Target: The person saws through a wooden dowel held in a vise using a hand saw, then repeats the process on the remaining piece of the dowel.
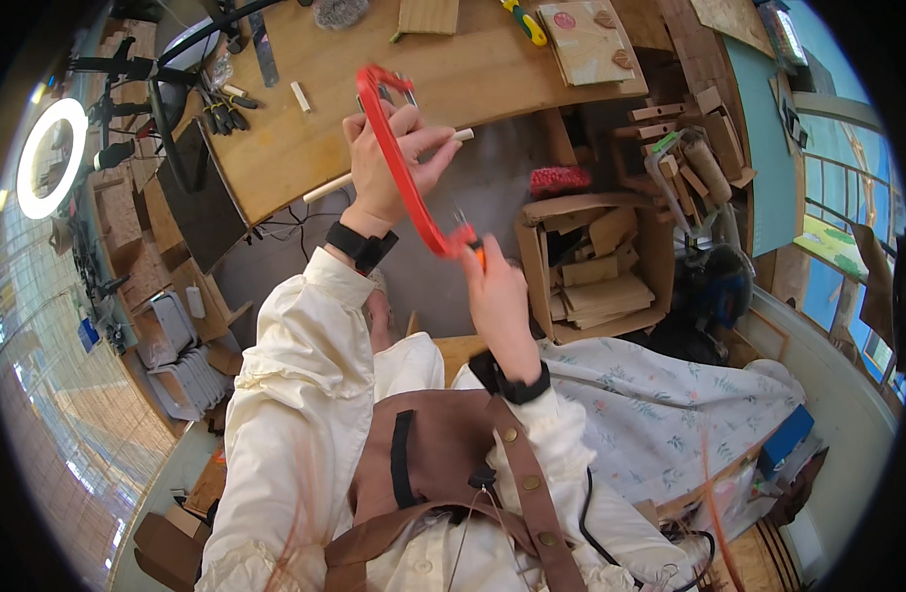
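I hold a red-framed coping saw up in front of me with both hands. My left hand grips the upper part of the red frame, fingers wrapped over it near the far end. My right hand is closed around the saw's orange handle at the lower end. A thin wooden dowel lies at the edge of the wooden workbench, just behind my left hand. Both wrists wear black bands, and my sleeves are cream.
The curved workbench carries pliers, a metal ruler, a small white block and wood pieces. A cardboard box of wood scraps stands on the floor right. A ring light is left, a floral cloth lower right.
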Motion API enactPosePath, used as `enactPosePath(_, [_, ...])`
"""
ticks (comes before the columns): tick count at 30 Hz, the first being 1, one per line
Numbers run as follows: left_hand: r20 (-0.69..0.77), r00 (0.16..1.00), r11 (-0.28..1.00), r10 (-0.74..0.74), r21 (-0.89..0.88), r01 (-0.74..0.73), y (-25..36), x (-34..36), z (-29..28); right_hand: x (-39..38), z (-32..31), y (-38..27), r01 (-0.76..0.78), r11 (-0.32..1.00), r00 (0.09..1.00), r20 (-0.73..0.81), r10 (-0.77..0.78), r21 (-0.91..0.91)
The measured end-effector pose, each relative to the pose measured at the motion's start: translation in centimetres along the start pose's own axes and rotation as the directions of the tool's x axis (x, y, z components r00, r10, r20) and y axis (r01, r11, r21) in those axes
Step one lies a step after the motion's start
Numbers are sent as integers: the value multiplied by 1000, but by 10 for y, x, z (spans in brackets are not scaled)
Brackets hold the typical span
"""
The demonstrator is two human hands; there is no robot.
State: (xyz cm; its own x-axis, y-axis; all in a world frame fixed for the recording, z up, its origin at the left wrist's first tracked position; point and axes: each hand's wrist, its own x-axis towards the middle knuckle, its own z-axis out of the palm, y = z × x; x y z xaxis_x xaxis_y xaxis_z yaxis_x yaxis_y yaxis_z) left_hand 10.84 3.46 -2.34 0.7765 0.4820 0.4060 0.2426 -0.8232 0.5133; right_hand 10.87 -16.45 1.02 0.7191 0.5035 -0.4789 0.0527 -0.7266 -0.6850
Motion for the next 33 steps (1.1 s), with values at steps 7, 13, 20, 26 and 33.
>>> enactPosePath(7, [13,1000,1000,9,20,-9,-4,-5,0,10,6,2,54,998,998,23,-55,33])
enactPosePath(13, [-9,999,999,45,8,-44,0,0,6,34,7,-8,80,997,997,-11,-80,19])
enactPosePath(20, [18,1000,999,0,37,-1,1,-1,-4,1,10,5,10,999,1000,15,-10,46])
enactPosePath(26, [3,999,999,42,19,-42,1,0,4,36,13,-8,73,997,997,-21,-73,14])
enactPosePath(33, [17,1000,1000,25,11,-25,2,0,1,28,11,-5,63,998,998,-19,-63,-1])
